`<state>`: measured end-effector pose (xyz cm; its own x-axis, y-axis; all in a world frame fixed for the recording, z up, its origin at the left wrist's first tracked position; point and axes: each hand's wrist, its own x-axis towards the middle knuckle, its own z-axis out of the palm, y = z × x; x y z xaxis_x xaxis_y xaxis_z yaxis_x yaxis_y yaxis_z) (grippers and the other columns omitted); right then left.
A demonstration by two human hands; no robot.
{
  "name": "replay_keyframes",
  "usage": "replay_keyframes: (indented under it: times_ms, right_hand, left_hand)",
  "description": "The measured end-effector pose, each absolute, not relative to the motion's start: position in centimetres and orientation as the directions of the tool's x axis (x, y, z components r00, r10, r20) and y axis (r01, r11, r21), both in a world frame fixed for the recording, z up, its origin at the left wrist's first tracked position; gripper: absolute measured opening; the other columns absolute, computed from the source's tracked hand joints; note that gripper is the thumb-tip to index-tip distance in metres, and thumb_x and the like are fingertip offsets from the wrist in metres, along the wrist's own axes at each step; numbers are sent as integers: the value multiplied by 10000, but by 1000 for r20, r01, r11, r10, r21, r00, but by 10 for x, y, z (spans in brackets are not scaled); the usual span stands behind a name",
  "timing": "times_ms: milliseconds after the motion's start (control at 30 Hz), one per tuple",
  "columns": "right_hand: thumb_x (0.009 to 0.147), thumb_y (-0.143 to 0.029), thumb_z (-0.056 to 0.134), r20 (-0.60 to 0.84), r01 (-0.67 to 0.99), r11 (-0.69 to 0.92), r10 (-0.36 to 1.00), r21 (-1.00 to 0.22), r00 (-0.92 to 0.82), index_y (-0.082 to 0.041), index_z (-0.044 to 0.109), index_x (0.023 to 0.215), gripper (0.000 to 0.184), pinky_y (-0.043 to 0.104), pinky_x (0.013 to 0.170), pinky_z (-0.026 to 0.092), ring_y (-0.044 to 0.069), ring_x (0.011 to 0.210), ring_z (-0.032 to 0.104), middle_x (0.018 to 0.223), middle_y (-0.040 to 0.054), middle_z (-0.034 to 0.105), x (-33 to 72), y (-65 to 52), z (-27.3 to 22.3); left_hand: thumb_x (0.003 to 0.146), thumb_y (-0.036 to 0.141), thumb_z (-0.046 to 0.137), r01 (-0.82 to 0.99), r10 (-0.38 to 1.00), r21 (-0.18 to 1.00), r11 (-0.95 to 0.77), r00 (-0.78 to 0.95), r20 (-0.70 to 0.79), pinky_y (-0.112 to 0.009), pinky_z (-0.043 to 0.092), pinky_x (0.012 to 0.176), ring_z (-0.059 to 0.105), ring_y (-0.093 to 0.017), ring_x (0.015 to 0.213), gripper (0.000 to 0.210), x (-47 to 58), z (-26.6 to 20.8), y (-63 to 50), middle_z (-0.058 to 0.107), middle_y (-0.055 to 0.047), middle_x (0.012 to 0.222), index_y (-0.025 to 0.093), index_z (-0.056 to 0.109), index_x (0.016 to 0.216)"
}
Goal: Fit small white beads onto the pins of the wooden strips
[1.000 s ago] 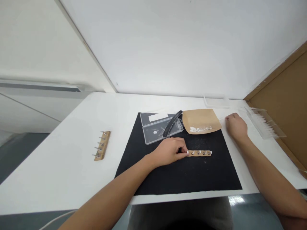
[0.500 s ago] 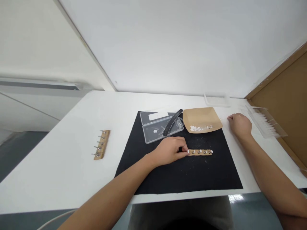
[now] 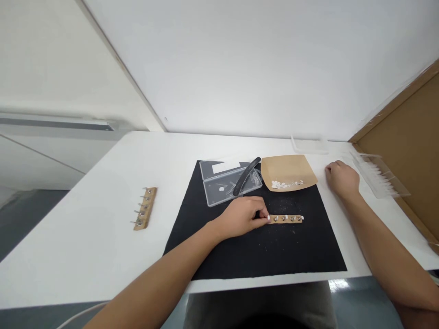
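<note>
My left hand (image 3: 245,214) pinches the left end of a narrow cardboard strip (image 3: 288,222) lying on the black cloth. Along this strip stand several small metal clips, some with white oval pieces like false nails; one white piece (image 3: 269,218) shows right at my fingertips. My right hand (image 3: 342,179) rests on the white table beyond the cloth's right edge, thumb and fingers pressed together. What it holds, if anything, is hidden. Between the hands and farther back sits a brown paper tray (image 3: 288,167) with many small white pieces in it.
Behind my left hand lies an open clear plastic case (image 3: 219,187) with a black curved nail file (image 3: 247,177) across it. A second cardboard strip with clips (image 3: 146,209) is at the left. Clear boxes (image 3: 375,176) stand by the brown board at right.
My right hand has shifted very slightly, its fingers curling in a bit more. My left hand keeps its pinch at the strip's end, and the view has tilted a touch.
</note>
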<state>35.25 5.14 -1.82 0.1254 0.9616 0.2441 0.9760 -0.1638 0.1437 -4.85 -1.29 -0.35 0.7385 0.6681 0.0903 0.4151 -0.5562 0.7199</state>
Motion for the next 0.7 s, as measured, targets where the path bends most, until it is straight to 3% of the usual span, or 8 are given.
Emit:
replay_keyframes:
  times_ms: [133, 267, 500, 700]
  right_hand:
    - [1027, -311, 504, 255, 994, -93, 964, 57, 76, -229, 767, 1054, 277, 346, 767, 477, 285, 1075, 653, 1156, 106, 738, 364, 47, -20]
    - [982, -332, 555, 292, 996, -70, 953, -52, 82, -212, 767, 1113, 277, 389, 874, 513, 287, 1056, 666, 1135, 111, 733, 380, 41, -24]
    - [979, -416, 582, 261, 988, -148, 953, -51, 157, -187, 787, 1094, 328, 396, 866, 516, 294, 1021, 672, 1104, 133, 731, 385, 38, -24]
    - [1013, -528, 559, 189, 969, -242, 951, -41, 245, -236, 788, 1093, 380, 390, 779, 497, 315, 1074, 666, 1211, 127, 725, 371, 37, -15]
  left_hand:
    - [930, 218, 786, 412, 664, 720, -559, 743, 91, -215, 407, 632, 600, -93, 685, 42, -48, -3, -13, 711, 6, 894, 184, 775, 908]
    - [930, 215, 786, 418, 669, 721, -553, 739, 84, -215, 406, 633, 611, -101, 710, 38, -49, -2, -14, 711, 4, 890, 185, 780, 908]
    - [938, 205, 766, 418, 665, 721, -553, 743, 79, -219, 406, 633, 606, -101, 710, 29, -49, -2, -14, 706, 5, 896, 196, 788, 922]
    - [945, 219, 756, 422, 661, 713, -560, 746, 77, -223, 403, 634, 599, -106, 703, 44, -49, -1, -13, 702, -1, 891, 197, 793, 937]
